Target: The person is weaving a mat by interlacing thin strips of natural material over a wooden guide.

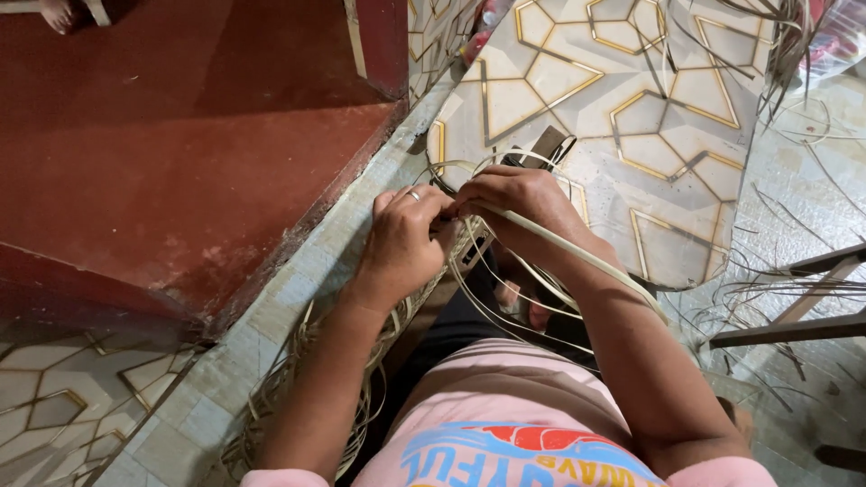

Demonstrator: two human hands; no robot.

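Patterned floor below; both hands, left (403, 236) and right (514, 200), curl closed, pinching pale cane strips (577, 254).

Pink printed shirt (505, 424), short sleeves, ring (414, 195) on the left hand (404, 242).

Home floor workspace: patterned tiles (577, 81), red step (180, 135), scattered cane strips (776, 289).

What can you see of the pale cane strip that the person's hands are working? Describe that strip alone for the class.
The pale cane strip is a long, thin, flat band, cream-coloured and smooth, like split cane or bamboo. It starts where the left hand and right hand pinch together, then runs down across the right forearm. Thinner strands loop loosely around it above the lap.
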